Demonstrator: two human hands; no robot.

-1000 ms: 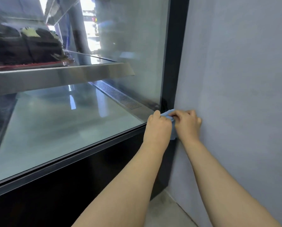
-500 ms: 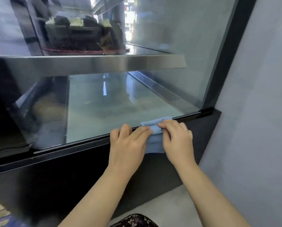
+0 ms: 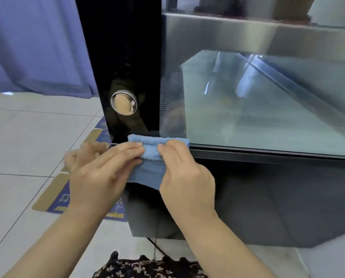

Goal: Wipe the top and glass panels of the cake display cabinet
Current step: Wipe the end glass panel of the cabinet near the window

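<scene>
A folded blue cloth [image 3: 152,147] lies against the lower left corner of the cake display cabinet's front glass panel [image 3: 267,105], where the glass meets the black bottom frame [image 3: 267,152]. My left hand [image 3: 99,169] presses the cloth's left part with straight fingers. My right hand [image 3: 184,173] pinches the cloth's right part between curled fingers and thumb. The lower half of the cloth hangs between my two hands over the dark base.
A glossy black side column [image 3: 123,67] with a round metal knob [image 3: 123,102] stands left of the glass. A steel shelf [image 3: 247,35] runs inside the cabinet. Flattened cardboard [image 3: 53,199] lies on the white tiled floor [image 3: 27,137]. A blue curtain [image 3: 33,43] hangs behind.
Both hands and the cloth have slid left along the bottom edge of the glass, from the right corner by the grey wall to the left corner by the black column.
</scene>
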